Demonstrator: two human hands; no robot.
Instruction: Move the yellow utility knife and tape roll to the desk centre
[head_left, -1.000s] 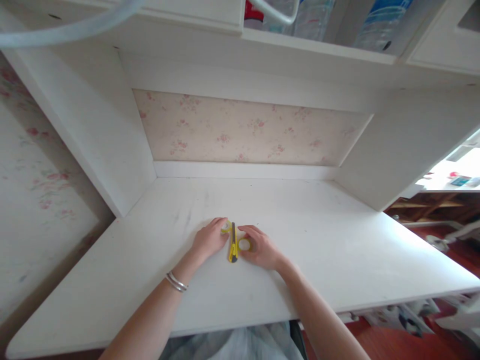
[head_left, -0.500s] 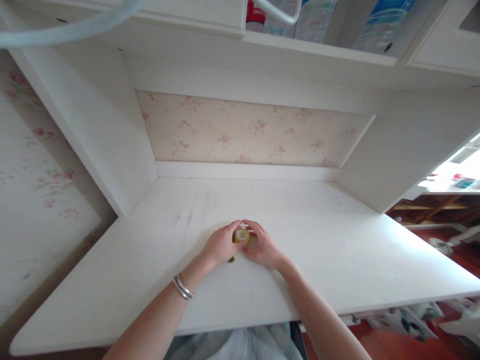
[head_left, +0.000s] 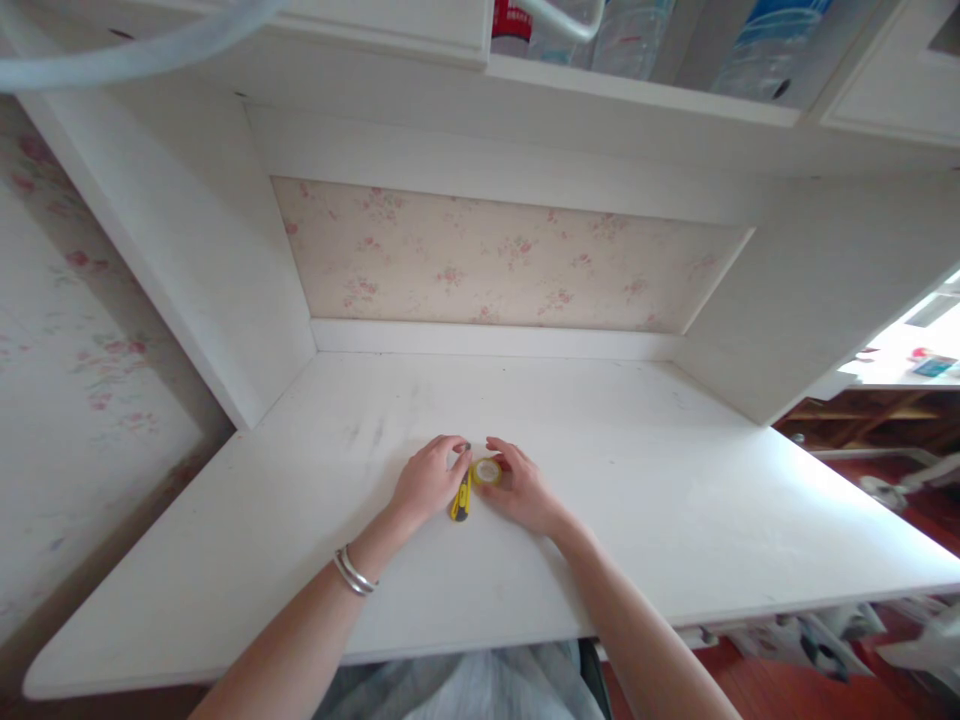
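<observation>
Over the middle of the white desk, my left hand (head_left: 429, 482) has its thumb and fingers closed around the upper part of a yellow and black utility knife (head_left: 461, 500). The knife's lower end points toward me, and a small dark tip shows by my fingertips. Just to its right, a small roll of tape (head_left: 487, 472) with a yellow rim and pale centre is in my right hand (head_left: 527, 492), between thumb and curled fingers. My right index finger stretches out above the roll. The knife and the roll are close side by side.
The white desk top (head_left: 637, 520) runs wide to both sides. A side panel (head_left: 195, 250) stands at the left. An overhead shelf (head_left: 645, 100) holds plastic bottles (head_left: 626, 40). A pale curved bar (head_left: 150, 55) crosses the upper left. Bagged items (head_left: 825, 645) lie low at the right.
My left hand has moved slightly left, away from the roll of tape, and more of the utility knife shows. My right hand stays nearly in place with the roll.
</observation>
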